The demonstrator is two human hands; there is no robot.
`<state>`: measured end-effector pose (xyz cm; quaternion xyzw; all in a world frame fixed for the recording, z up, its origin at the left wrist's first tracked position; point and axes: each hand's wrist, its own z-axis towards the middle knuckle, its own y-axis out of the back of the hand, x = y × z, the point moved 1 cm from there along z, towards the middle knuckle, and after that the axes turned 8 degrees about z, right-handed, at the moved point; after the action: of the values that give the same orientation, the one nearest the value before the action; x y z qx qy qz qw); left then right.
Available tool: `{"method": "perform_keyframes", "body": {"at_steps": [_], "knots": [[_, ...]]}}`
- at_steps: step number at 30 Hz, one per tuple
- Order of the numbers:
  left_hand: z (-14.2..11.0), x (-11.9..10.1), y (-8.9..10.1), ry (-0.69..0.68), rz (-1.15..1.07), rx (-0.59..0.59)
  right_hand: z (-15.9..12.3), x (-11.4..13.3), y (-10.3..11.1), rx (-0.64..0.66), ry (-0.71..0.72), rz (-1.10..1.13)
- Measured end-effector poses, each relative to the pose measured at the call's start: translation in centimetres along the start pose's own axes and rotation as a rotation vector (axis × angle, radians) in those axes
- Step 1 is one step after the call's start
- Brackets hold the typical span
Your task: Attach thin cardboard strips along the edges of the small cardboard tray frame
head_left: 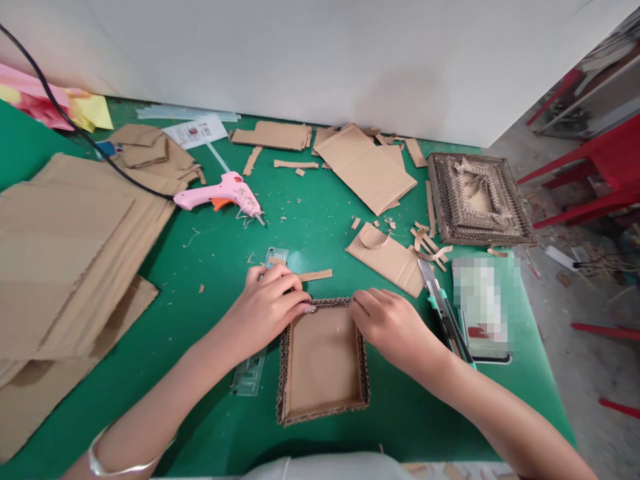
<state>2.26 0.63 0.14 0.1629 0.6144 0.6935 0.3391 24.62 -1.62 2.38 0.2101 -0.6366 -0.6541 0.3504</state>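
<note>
Near the desk's six o'clock edge lies a shallow brown corrugated-cardboard tray (323, 360), its rim of ribbed strips looking complete along all four sides. The left hand (267, 305) and right hand (387, 321) press curled fingertips onto its twelve o'clock strip, grasping nothing else. At ten o'clock rests a pink glue gun (220, 195); a finished decorated cardboard frame (477, 199) sits at two o'clock on the green desk (310, 220), suggesting ornament remains undone here.

A green table (310, 220) carries a cardboard tray (324, 363), a clear ruler (253, 367), a pink glue gun (223, 195), stacked cardboard sheets (65, 260), loose cardboard scraps (385, 257), a finished cardboard frame (477, 199), a utility knife (443, 310) and a phone (483, 310).
</note>
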Motion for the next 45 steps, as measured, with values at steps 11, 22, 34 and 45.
{"method": "perform_keyframes", "body": {"at_steps": [11, 22, 34, 45], "knots": [[-0.1, 0.0, -0.2, 0.060, -0.069, 0.021, 0.1, 0.1, 0.1, 0.070, -0.016, 0.023], [0.1, -0.2, 0.5, 0.057, -0.142, 0.010, 0.2, 0.2, 0.0, 0.080, -0.108, 0.076], [-0.2, -0.2, 0.1, 0.031, 0.020, -0.058, 0.3, 0.0, -0.4, 0.093, -0.152, -0.018], [0.0, -2.0, 0.4, -0.076, 0.146, -0.131, 0.2, 0.1, -0.1, 0.030, -0.111, -0.074]]}}
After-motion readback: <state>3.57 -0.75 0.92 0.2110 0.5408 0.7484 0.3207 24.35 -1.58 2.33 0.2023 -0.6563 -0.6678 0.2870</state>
